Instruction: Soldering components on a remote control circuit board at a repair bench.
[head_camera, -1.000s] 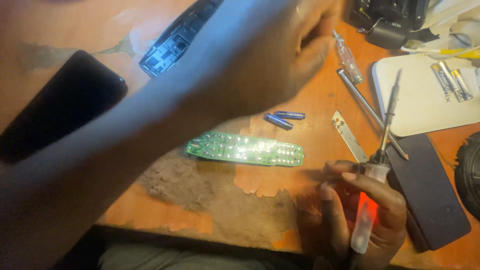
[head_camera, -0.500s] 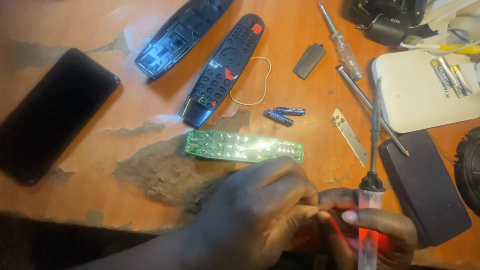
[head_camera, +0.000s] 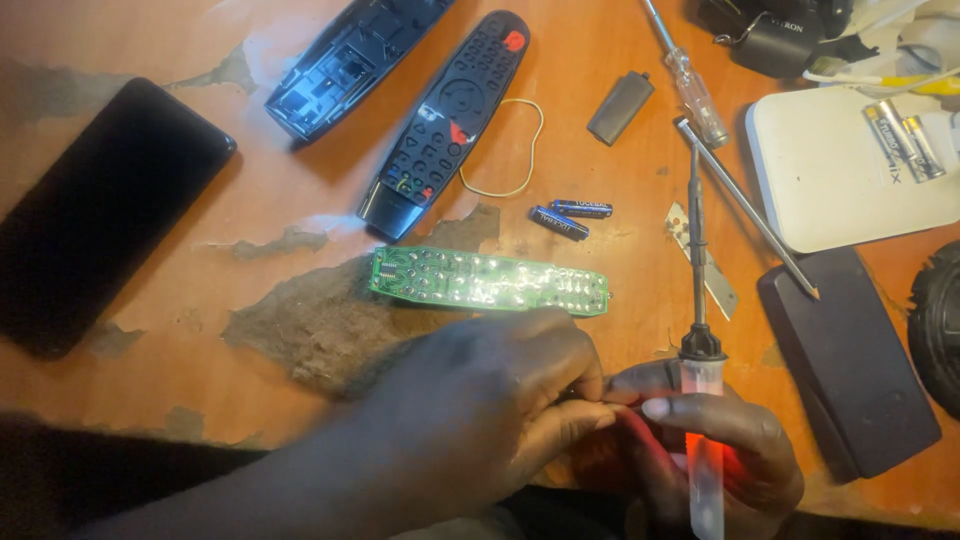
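A screwdriver with a clear, red-glowing handle and a long thin metal shaft is held upright near the front edge of the table. The handle is wrapped by the right hand, while the left hand is closed beside it, its fingertips pinched against the handle's upper part; whether something small is nipped there cannot be told. The tool is judged light and stiff, with a smooth plastic handle that may slip, so a hold around the thick handle seems best, not the narrow shaft. Just beyond the hands lies a green circuit board, flat, thin and probably fragile, best taken by its edges. Farther back are seen the black keypad cover, the empty remote shell, two small batteries and a dark phone.
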